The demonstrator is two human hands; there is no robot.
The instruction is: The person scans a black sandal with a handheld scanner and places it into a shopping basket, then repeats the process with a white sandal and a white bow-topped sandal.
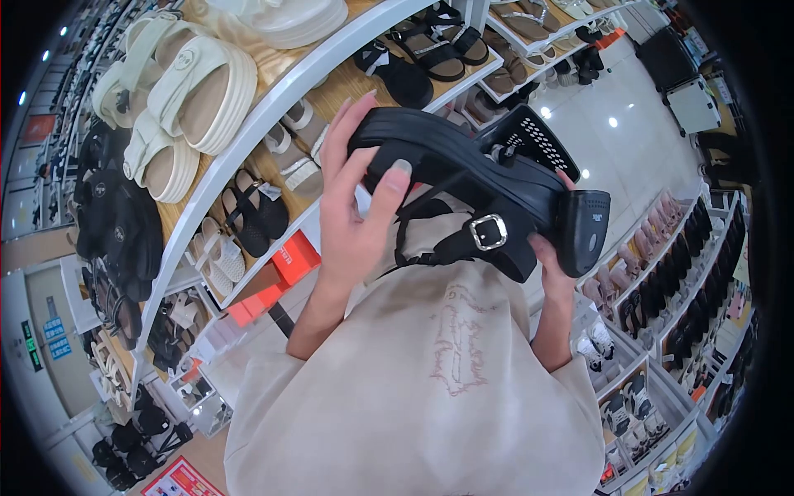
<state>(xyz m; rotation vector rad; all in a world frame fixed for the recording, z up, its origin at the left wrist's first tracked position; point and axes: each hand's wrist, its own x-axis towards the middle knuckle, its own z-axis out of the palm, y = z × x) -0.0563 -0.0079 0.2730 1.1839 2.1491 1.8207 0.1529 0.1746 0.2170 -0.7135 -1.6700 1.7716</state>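
Observation:
A black sandal (463, 165) with a thick sole and a silver square buckle (489, 232) is held sideways in front of my chest, between both hands. My left hand (360, 190) grips one end, with its thumb on the near side and its fingers over the sole. At the other end, by the chunky black heel (585, 233), my right hand (552, 263) is closed around the sandal, thumb in front and a fingertip showing behind. Part of the right hand is hidden by the sandal.
White sandals (194, 91) and black ones (120, 219) stand on the upper shelf at left, above a curved white shelf edge (285, 95). An orange-red box (295, 258) is lower down. A black perforated item (533, 140) shows behind the sandal. Shoe racks (662, 281) line the right.

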